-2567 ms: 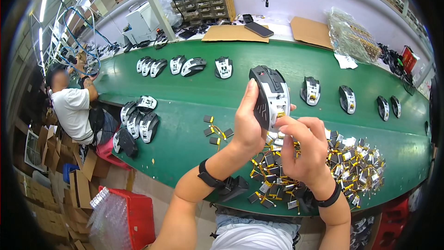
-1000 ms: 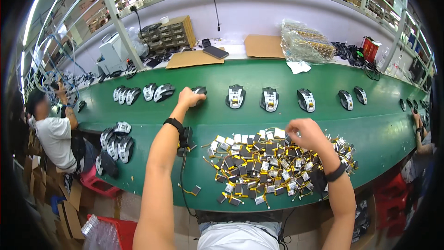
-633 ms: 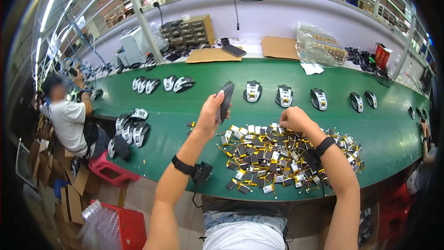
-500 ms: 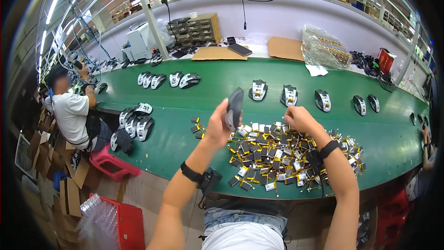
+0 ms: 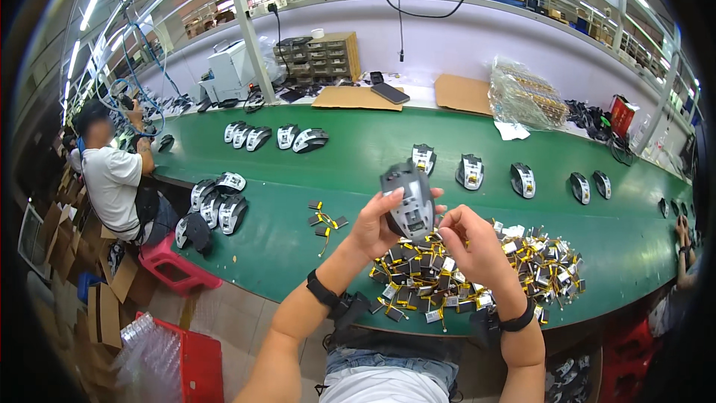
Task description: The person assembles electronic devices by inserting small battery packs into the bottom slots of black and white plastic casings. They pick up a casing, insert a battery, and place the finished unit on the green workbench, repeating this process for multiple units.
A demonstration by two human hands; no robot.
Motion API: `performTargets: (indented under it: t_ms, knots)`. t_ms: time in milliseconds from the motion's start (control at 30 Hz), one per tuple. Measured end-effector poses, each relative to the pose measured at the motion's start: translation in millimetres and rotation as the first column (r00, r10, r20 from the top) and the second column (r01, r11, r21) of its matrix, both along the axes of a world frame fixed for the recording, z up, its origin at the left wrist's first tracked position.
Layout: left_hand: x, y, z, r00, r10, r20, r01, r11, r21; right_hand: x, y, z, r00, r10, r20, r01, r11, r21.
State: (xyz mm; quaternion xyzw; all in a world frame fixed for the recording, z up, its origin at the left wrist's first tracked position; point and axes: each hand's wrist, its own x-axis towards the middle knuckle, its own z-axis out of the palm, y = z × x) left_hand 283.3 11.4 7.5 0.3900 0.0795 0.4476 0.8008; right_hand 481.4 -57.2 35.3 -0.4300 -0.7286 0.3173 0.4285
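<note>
Mouse body (image 5: 412,213), black and pale grey, one piece: held raised over the green table (image 5: 283,269), recessed side facing up, far end blurred; cannot tell whether fitted with a battery

Left hand (image 5: 371,230): fingers wrapped round the mouse body, thumb along the left edge, fingertips showing at the right side

Right hand (image 5: 476,242): fingers curled, thumb and forefinger close together just beside the lower right edge of the mouse body; cannot tell whether pinching anything small or touching the shell

Batteries (image 5: 449,263), flat, silver and black, yellow-ended, thin-leaded: heaped on the table below the hands; stray batteries (image 5: 340,222) apart to the left

Further stock: spaced row of mouse bodies (image 5: 470,172) beyond the right hand; rear-left group (image 5: 259,138), five; cluster (image 5: 233,214) near the table's left end

Risks, as judged: could drop onto the heap, from too light a hold on the curved shell; could strain a lead, from tugging at the tangle; could push batteries off the near edge, from a dragging right forearm; could scrape inner parts, from fingertips pressing askew
</note>
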Motion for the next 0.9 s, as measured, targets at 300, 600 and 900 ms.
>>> performTargets:
  t_ms: [300, 600, 900]
  knots:
    - [-16.9, 3.4, -10.8, 0.997, 0.041, -0.068, -0.042, 0.999, -0.015, -32.4, 15.8, -9.3, 0.934, -0.155, 0.323, -0.032, 0.862, 0.506]
    - [-16.2, -6.5, -29.2, 0.960, 0.246, -0.136, -0.257, 0.964, -0.070, -51.9, 21.3, -20.1, 0.898, -0.151, 0.413, -0.106, 0.837, 0.537]
    - [-19.8, -1.0, -34.4, 0.951, 0.281, -0.128, -0.293, 0.952, -0.086, -64.6, 26.1, -16.6, 0.838, -0.213, 0.502, -0.155, 0.789, 0.594]
